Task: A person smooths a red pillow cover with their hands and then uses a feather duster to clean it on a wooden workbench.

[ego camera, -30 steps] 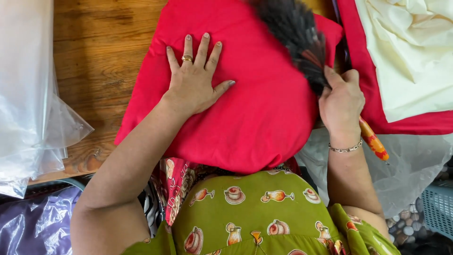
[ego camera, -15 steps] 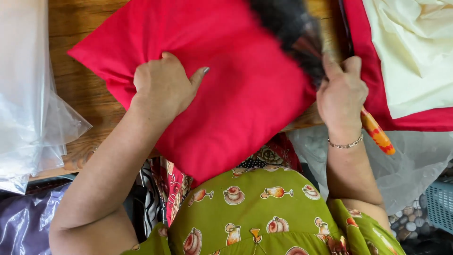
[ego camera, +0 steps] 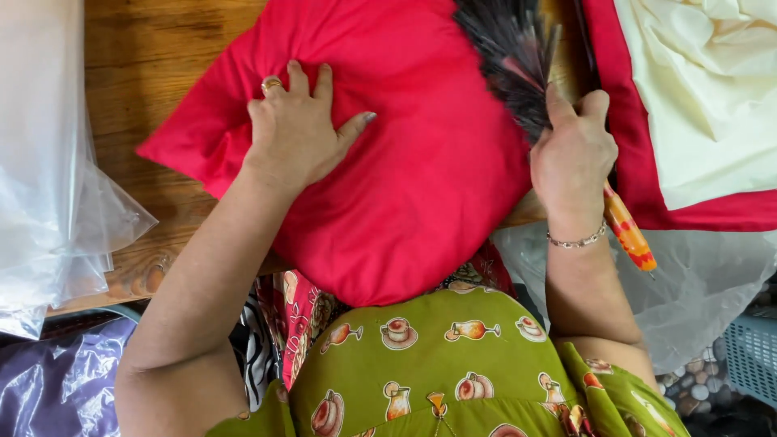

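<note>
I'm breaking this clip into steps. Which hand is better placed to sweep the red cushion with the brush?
Probably the right hand: it grips the feather duster, whose dark bristles lie on the red cushion. The left hand is pressed flat on the cushion, holding it on the wooden table.

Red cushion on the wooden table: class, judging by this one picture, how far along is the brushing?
Done: nothing shows as finished. In hand: the left hand presses the red cushion flat while the right hand holds the dark brush at its right edge. Left: cannot tell how much remains.
</note>
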